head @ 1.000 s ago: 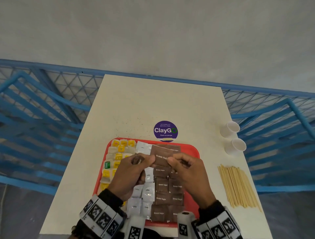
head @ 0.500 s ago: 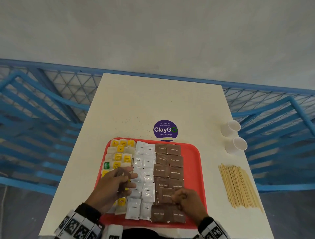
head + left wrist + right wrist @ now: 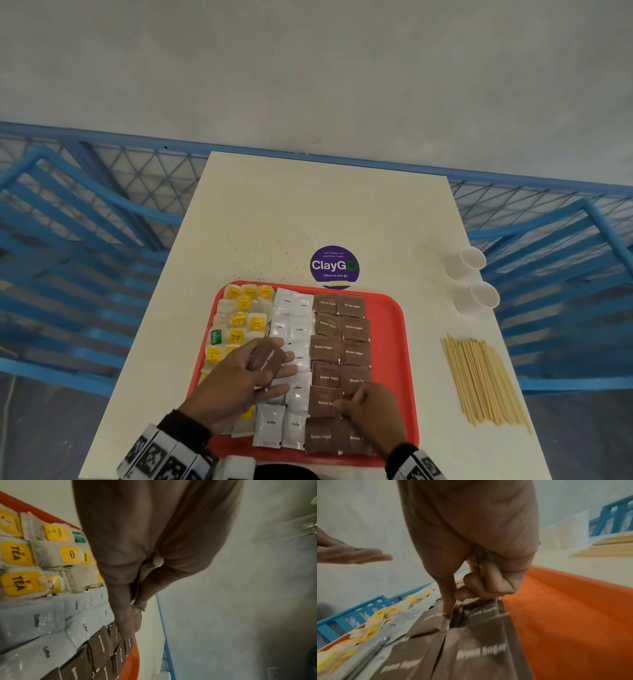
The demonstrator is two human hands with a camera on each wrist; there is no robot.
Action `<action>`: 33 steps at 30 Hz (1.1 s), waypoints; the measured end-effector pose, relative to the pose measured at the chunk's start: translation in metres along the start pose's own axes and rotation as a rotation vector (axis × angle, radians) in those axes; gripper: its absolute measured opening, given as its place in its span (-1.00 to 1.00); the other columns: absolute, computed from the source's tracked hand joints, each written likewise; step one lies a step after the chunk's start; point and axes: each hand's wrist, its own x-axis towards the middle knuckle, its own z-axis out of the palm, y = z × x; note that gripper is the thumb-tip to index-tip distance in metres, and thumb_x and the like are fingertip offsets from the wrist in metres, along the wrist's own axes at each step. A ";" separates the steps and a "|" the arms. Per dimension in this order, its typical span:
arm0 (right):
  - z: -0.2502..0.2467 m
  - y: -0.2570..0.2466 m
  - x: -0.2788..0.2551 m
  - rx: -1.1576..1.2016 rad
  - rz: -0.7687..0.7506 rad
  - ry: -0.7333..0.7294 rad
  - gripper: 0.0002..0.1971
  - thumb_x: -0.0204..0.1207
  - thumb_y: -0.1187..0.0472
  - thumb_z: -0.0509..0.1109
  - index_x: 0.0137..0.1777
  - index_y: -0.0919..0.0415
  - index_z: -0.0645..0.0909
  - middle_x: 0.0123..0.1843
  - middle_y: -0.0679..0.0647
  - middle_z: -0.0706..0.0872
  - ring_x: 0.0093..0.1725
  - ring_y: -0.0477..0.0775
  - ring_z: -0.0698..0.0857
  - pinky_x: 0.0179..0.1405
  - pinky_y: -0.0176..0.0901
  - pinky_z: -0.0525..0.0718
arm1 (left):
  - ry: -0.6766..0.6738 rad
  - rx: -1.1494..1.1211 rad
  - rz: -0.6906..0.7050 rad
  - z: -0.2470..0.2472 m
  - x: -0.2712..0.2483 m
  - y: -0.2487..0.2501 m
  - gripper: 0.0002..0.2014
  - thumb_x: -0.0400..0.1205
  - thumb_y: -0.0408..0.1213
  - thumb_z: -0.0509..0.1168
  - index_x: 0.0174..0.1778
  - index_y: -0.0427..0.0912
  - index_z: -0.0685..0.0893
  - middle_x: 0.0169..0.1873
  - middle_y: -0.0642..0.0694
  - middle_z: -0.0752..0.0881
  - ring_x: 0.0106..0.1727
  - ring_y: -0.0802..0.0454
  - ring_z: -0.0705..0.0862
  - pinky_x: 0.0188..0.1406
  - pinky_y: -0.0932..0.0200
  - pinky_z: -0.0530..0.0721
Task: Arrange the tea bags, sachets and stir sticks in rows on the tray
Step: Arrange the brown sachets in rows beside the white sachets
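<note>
A red tray (image 3: 401, 342) holds three columns: tea bags (image 3: 239, 320) with yellow tags on the left, white coffee sachets (image 3: 294, 329) in the middle, brown sugar sachets (image 3: 346, 329) on the right. My left hand (image 3: 286, 363) hovers over the tea and coffee columns and holds a spare brown sugar sachet (image 3: 267, 358) across its fingers. My right hand (image 3: 346, 404) has curled fingers and pinches the edge of a brown sugar sachet (image 3: 323, 402) lying near the tray's front; the right wrist view shows the thumb pressing down on that sachet (image 3: 433, 622). The stir sticks (image 3: 479, 380) lie off the tray on the table.
Two white paper cups (image 3: 467, 262) (image 3: 478, 298) stand at the table's right edge beyond the sticks. A purple round sticker (image 3: 334, 266) is just behind the tray. Blue slatted furniture (image 3: 68, 274) flanks the table on both sides. The tray's right strip is bare red.
Both hands came down from holding brown sachets above the tray. The right hand dropped to the near end of the brown column; the left moved left, now showing its sachet.
</note>
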 end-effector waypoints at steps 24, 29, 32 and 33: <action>-0.066 -0.093 -0.052 0.727 -0.433 -0.092 -0.75 0.39 0.01 0.55 -0.42 0.12 0.72 -0.49 -0.03 0.68 -0.49 -0.14 0.52 -0.41 -0.33 0.47 | 0.015 0.206 0.241 0.041 -0.017 0.023 -0.64 0.66 -0.11 0.31 -0.11 -0.42 0.73 -0.29 -0.38 0.76 -0.28 -0.22 0.77 -0.42 0.09 0.69; -0.063 -0.086 -0.049 0.759 -0.357 -0.065 -0.67 0.51 -0.07 0.44 -0.34 0.16 0.76 -0.40 0.04 0.75 -0.41 -0.03 0.62 -0.33 -0.15 0.57 | 0.034 0.401 0.334 0.042 -0.016 0.015 -0.78 0.66 -0.29 0.39 -0.10 -0.44 0.69 -0.34 -0.22 0.79 -0.30 -0.12 0.78 -0.37 0.05 0.73; -0.063 -0.089 -0.052 0.743 -0.425 -0.044 -0.75 0.59 0.05 0.40 -0.14 0.18 0.82 -0.18 0.10 0.86 -0.17 0.16 0.81 -0.08 0.00 0.75 | 0.007 0.476 0.316 0.040 -0.016 0.017 -0.81 0.65 -0.30 0.40 -0.14 -0.40 0.71 -0.34 -0.24 0.81 -0.30 -0.10 0.79 -0.37 0.11 0.73; -0.064 -0.091 -0.052 0.758 -0.434 -0.036 -0.79 0.55 0.07 0.44 -0.10 0.19 0.82 -0.13 0.11 0.86 -0.10 0.18 0.82 -0.01 0.02 0.76 | -0.014 0.497 0.308 0.040 -0.017 0.018 -0.81 0.65 -0.29 0.40 -0.17 -0.37 0.71 -0.34 -0.25 0.82 -0.30 -0.09 0.79 -0.38 0.13 0.73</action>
